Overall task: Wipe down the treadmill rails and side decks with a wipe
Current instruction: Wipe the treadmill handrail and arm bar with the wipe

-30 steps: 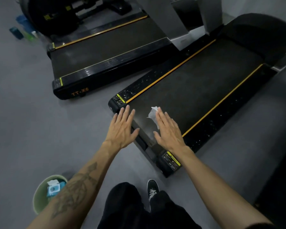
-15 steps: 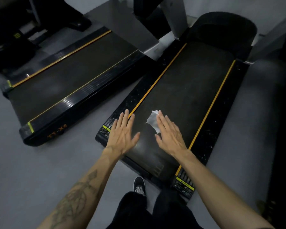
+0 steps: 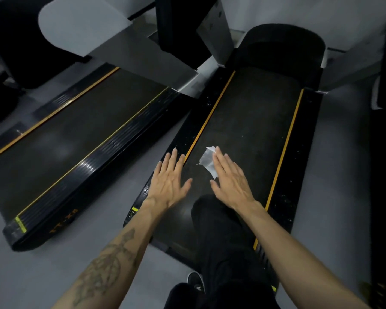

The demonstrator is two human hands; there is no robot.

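- Your left hand (image 3: 168, 185) reaches forward palm down, fingers straight and spread, over the treadmill's left side deck (image 3: 188, 132); its grip is open and holds nothing.
- Your right hand (image 3: 230, 178) stretches flat over the belt (image 3: 250, 121); fingers straight, grip open, the white wipe (image 3: 206, 162) showing from under the fingertips.

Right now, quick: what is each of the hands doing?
Left hand: open, fingers straight, holding nothing.
Right hand: open, fingers straight, with the white wipe at its fingers; whether it pins the wipe cannot be told.
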